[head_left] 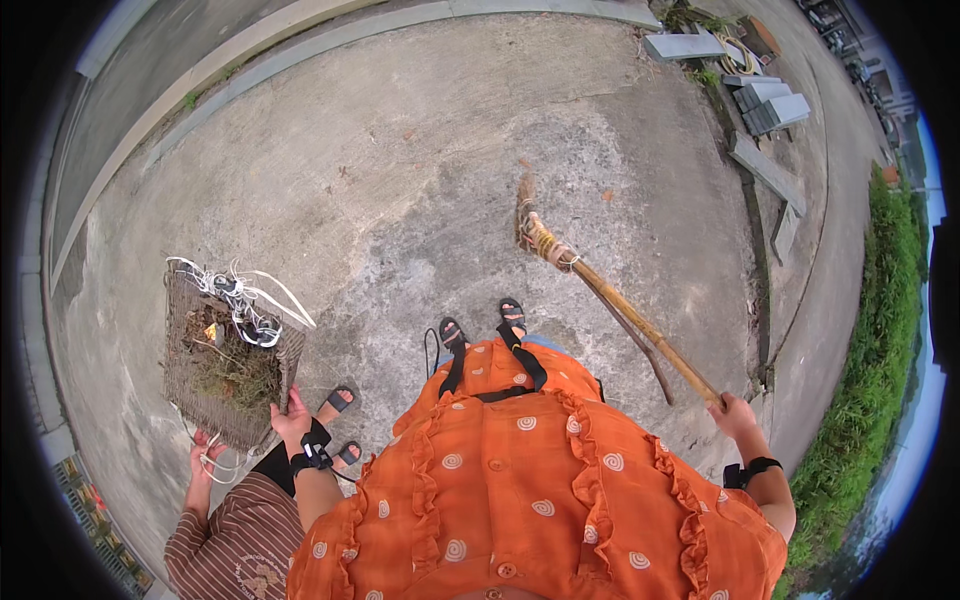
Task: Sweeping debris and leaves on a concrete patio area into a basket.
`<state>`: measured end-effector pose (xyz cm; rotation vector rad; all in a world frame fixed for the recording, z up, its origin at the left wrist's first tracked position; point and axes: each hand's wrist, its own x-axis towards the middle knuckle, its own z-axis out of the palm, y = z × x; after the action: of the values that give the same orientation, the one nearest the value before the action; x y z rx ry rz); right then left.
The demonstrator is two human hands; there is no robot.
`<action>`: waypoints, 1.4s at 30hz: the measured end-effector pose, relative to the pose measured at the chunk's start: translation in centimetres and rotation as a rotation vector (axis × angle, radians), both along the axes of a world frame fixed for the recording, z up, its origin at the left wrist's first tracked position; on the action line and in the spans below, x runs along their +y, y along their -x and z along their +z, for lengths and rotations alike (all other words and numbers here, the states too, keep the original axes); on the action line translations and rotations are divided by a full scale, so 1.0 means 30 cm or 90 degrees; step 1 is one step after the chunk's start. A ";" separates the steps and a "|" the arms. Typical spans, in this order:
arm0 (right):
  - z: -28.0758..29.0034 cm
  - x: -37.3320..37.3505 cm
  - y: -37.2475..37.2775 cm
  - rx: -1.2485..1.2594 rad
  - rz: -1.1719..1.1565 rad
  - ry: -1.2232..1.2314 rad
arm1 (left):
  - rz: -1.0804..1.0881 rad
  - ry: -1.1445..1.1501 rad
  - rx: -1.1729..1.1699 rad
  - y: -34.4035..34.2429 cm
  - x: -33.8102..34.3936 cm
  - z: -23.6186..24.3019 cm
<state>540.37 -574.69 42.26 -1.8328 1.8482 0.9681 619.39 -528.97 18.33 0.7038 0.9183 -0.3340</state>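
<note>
My right hand (735, 416) is closed round the end of a broom's bamboo handle (640, 325). The broom head (527, 212), bound with cord and tape, points away from me at ground level. A thin dark stick runs beside the handle. To the left, my left hand (292, 418) grips the near right corner of a flat woven basket (182, 312). Dry grass and twigs (235, 375) lie in it, with a tangle of white cord (240, 300) and dark pieces at its far side. A co-worker's hand (203, 462) holds the basket's near left side by a white cord loop.
The co-worker's striped sleeve and shirt (240, 540) are close at my left, with sandalled feet (338, 400) beside mine. Cracked concrete (420, 130) spreads ahead. Grey stone slabs (770, 108) are stacked at the far right, along a raised edge. Green plants (865, 400) border the right side.
</note>
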 end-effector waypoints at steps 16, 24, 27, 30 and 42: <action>-0.816 -0.421 -2.028 -0.285 0.634 -0.153 | -0.009 -0.103 0.073 0.218 -0.031 0.209; -0.768 -0.662 -1.833 -0.215 0.494 -0.078 | -0.029 -0.113 0.133 0.246 0.074 0.206; -0.736 -0.742 -1.459 -0.158 0.361 -0.049 | -0.037 -0.121 0.144 0.216 0.049 0.180; -0.681 -0.670 -1.093 -0.122 0.237 -0.050 | -0.019 -0.103 0.179 0.210 0.047 0.177; -0.315 0.383 0.436 0.028 -0.270 0.054 | 0.001 -0.014 0.153 0.052 -0.016 0.071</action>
<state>527.28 -563.22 32.80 -1.3817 2.2102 0.7893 617.83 -529.44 20.47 0.6935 1.1515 -0.4137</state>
